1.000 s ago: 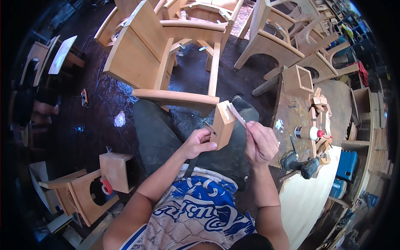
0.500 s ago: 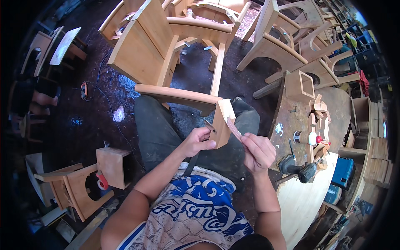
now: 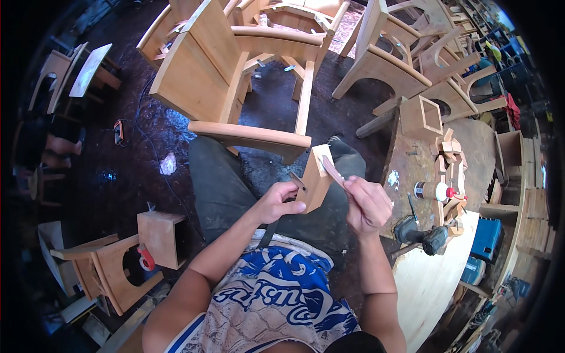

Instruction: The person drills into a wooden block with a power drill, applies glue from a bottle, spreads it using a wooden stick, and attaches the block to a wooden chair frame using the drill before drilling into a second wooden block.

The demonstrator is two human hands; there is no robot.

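Note:
My left hand is closed around the lower part of a wooden block, held upright and slightly tilted above my lap. A short thin dark piece sticks out by the block's left side, above my thumb; its kind I cannot make out. My right hand pinches a thin wooden stick. The stick's far tip lies on the block's pale top end, where a whitish smear shows. Just beyond the block stands an unfinished wooden chair frame with a curved rail nearest me.
A workbench at my right bears a glue bottle with a red cap, a cordless drill, an open wooden box and offcuts. More chair frames stand farther off. Lower left are a chair part and a red tape dispenser.
The stick's tip has moved from the block's right edge onto its top end. My right hand has shifted slightly right, and the block sits slightly lower.

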